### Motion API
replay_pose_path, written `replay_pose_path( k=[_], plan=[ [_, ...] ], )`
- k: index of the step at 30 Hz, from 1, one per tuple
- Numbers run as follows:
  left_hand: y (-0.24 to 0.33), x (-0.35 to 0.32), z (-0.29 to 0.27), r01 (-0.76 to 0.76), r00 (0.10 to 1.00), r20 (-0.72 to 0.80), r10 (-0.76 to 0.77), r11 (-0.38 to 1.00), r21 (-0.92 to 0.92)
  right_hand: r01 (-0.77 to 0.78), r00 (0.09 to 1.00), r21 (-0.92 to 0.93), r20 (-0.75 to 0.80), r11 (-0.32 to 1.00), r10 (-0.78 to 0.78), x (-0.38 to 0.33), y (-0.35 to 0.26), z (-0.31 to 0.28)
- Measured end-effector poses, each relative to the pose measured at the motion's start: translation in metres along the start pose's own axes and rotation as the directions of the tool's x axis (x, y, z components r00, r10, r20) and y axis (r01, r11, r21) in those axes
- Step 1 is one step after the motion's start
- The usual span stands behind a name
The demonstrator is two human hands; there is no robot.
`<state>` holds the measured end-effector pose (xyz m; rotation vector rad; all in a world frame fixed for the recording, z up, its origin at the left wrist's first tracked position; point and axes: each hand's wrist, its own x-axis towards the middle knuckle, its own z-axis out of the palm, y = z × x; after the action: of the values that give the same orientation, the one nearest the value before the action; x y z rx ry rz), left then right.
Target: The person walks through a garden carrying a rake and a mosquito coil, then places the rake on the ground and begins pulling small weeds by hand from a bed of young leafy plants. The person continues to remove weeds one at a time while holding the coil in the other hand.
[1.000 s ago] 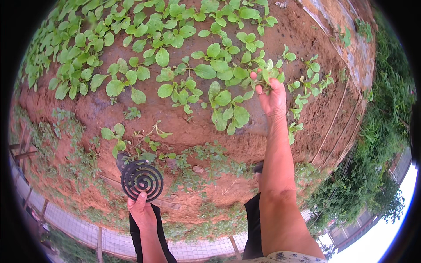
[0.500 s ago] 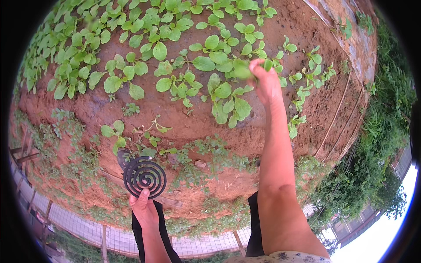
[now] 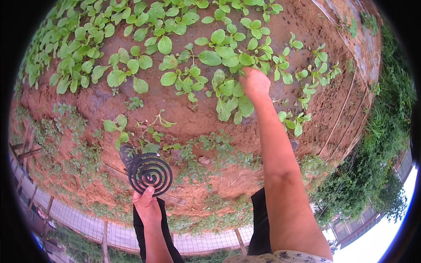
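Note:
My left hand (image 3: 147,207) pinches the lower edge of a black mosquito coil (image 3: 151,178), a flat spiral held level in front of my legs. Stretched forward, my right hand (image 3: 255,84) is down among leafy green seedlings (image 3: 229,90) in the bed. Its fingers curl closed at the base of the plants. Leaves and the back of the hand hide the fingertips, so what they grip cannot be made out. More seedlings (image 3: 285,70) grow just to the right of this hand.
Dense greens (image 3: 66,48) cover the far left of the reddish soil bed (image 3: 175,105). Low weeds (image 3: 210,149) grow along its near slope. A dark shoe (image 3: 127,153) shows beside the coil. Wire fencing (image 3: 197,243) runs behind my legs; bushes (image 3: 372,166) stand at the right.
My right hand has gone from above the seedlings, with a blurred green leaf at its fingers, down and slightly nearer among the plants. The coil stays in my left hand; the view has shifted slightly.

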<state>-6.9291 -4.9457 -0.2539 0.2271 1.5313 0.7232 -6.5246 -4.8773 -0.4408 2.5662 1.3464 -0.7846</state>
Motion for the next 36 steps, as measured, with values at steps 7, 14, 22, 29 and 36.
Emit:
replay_pose_path(
  k=[7,14,22,29,36],
  plan=[
    [0.003,-0.001,0.001,0.0,1.0,-0.015,0.0,1.0,-0.004,-0.159,0.955,0.957,0.087,0.242,0.284,-0.058,-0.006,-0.048],
    [-0.003,0.001,-0.007,-0.037,0.994,-0.1,0.04,0.999,0.039,-0.095,0.977,0.994,0.102,-0.046,0.187,-0.107,-0.121,-0.032],
    [0.005,0.005,-0.007,-0.177,0.963,-0.225,0.152,0.98,-0.094,-0.117,0.923,0.969,0.188,-0.22,0.335,-0.105,-0.168,-0.025],
    [0.023,0.007,-0.019,-0.255,0.906,-0.363,0.216,0.965,-0.063,-0.162,0.987,0.982,0.159,-0.102,-0.037,-0.138,-0.265,0.014],
    [0.026,0.008,-0.02,-0.272,0.892,-0.385,0.238,0.962,-0.036,-0.005,0.981,0.972,0.051,0.235,-0.188,-0.148,-0.257,0.029]
  ],
)
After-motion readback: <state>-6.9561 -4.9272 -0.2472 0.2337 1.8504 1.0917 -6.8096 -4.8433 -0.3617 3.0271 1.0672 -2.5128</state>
